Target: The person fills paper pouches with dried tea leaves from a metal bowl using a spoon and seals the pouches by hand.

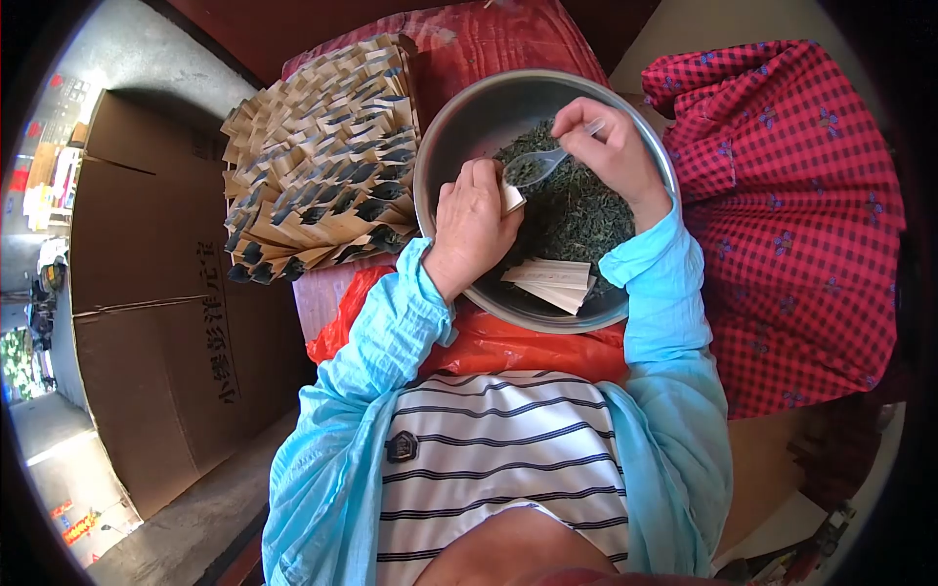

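Over the left side of a metal basin (459,107), my left hand (472,217) is closed round a small paper packet (512,198). Pinched in my right hand (608,146) is a clear plastic spoon (534,168), its bowl right at the packet's edge with some dark leaf bits in it. Dried green leaves (586,215) lie loose in the basin below both hands. A fanned stack of flat paper packets (553,281) rests on the leaves near the basin's front. How full the held packet is, I cannot tell.
Left of the basin, many upright paper packets (322,146) holding dark leaves stand packed in rows. A large cardboard box (166,293) is at the far left. Red checked cloth (782,225) drapes on the right. Red plastic (528,347) lies under the basin's front.
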`<state>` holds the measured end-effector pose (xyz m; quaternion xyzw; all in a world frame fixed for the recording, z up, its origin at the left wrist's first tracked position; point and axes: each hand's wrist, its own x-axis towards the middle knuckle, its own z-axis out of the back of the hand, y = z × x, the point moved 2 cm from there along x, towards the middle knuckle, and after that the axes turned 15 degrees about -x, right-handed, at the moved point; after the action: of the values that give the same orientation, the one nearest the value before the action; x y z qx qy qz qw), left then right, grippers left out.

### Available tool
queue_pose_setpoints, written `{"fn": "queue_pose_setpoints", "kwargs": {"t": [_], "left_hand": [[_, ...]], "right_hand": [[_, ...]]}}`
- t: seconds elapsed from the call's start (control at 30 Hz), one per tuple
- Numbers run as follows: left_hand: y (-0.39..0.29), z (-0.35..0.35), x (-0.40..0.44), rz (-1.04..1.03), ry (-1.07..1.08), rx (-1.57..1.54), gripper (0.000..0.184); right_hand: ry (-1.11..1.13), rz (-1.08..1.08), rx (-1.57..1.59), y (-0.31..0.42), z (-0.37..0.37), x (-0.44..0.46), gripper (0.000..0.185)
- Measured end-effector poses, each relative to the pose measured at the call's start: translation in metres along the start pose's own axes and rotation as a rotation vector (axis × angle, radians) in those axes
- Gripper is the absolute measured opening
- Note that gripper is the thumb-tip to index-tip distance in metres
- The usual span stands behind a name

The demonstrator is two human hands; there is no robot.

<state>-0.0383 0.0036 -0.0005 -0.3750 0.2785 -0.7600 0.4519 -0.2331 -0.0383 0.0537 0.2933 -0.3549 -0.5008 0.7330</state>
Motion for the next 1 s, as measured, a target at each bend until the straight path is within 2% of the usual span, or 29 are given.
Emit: {"fn": "queue_pose_setpoints", "kwargs": {"t": [0.43,0.7,0.93,1.0], "left_hand": [[-0.001,0.000,-0.001,-0.016,-0.002,0.000,0.052],[0.004,-0.005,-0.002,-0.032,0.052,0.050,0.054],[-0.001,0.001,0.000,0.067,0.069,-0.043,0.060],[0.003,0.003,0.002,0.133,0.064,-0.129,0.062]], "right_hand": [[0.021,-0.015,-0.041,-0.008,-0.001,0.002,0.007],[0.247,-0.022,-0.048,-0.013,-0.011,0.001,0.006],[0.177,0.076,-0.031,-0.004,-0.032,-0.003,0.014],[-0.043,0.179,-0.221,0.004,-0.034,-0.004,0.015]]}}
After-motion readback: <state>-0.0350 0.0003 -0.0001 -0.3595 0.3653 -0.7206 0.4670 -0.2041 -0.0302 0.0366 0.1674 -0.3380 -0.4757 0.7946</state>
